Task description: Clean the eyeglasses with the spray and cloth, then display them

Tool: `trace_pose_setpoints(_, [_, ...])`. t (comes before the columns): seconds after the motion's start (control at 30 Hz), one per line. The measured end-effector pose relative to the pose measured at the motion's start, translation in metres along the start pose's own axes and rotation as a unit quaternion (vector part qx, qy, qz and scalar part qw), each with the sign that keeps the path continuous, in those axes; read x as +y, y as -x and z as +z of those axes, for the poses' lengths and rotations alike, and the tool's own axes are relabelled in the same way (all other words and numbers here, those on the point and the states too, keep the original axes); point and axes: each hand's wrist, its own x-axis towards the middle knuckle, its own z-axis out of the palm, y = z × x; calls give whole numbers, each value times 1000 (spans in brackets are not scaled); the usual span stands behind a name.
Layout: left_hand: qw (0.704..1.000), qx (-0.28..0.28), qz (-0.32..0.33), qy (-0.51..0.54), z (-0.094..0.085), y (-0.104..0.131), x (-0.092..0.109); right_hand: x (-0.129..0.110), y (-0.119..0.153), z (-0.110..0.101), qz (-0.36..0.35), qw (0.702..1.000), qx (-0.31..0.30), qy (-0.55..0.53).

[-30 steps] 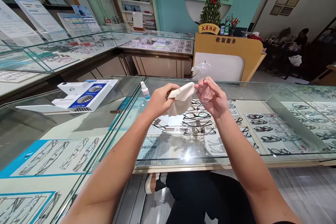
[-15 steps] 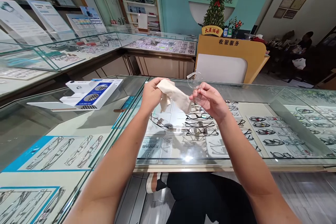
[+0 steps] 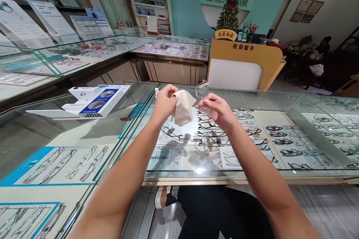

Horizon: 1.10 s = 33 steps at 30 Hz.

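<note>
A cream cleaning cloth hangs from my left hand, whose fingers are closed on it. In my right hand I pinch a pair of thin-rimmed eyeglasses. One round clear lens stands up above the fingers; the rest of the glasses is partly hidden by the hand. The cloth and the glasses are close together but apart. Both hands are above the glass top of a display counter, with rows of eyeglasses showing beneath it.
An opened white and blue box lies on the counter at left. A small white bottle-like item stands behind my left hand. More glass cases line the back, near a yellow service desk. A person sits at far right.
The cloth has drawn back left from the glasses and now hangs bunched by my left hand. My right hand with the glasses has moved slightly left and down.
</note>
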Motion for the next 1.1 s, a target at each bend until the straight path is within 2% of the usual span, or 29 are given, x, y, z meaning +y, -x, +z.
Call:
trace_pose_setpoints(0.3, [998, -50, -28, -4, 9, 10, 4, 24, 0, 6, 50, 998, 33, 26])
trace_pose_setpoints(0.47, [994, -50, -89, 27, 12, 10, 3, 27, -3, 5, 55, 996, 72, 15])
trace_pose_setpoints(0.53, [994, -44, -94, 38, 12, 10, 2, 26, -3, 6, 57, 995, 81, 20])
trace_pose_setpoints(0.63, [998, -46, -39, 38, 15, 11, 1, 26, -3, 6, 53, 993, 95, 40])
trace_pose_setpoints(0.73, [996, -73, 24, 45, 20, 14, -1, 27, -4, 5, 44, 991, 106, 65])
trace_pose_setpoints(0.83, [990, -117, 43, 68, 23, 18, -3, 29, -5, 2, 26, 990, 105, 86])
trace_pose_setpoints(0.93, [986, -144, 75, 35, 23, 21, -4, 31, -7, -1, 11, 990, 99, 100])
trace_pose_setpoints(1.1, [986, -116, 116, -23, 22, 21, -7, 31, -8, -3, 12, 990, 76, 114])
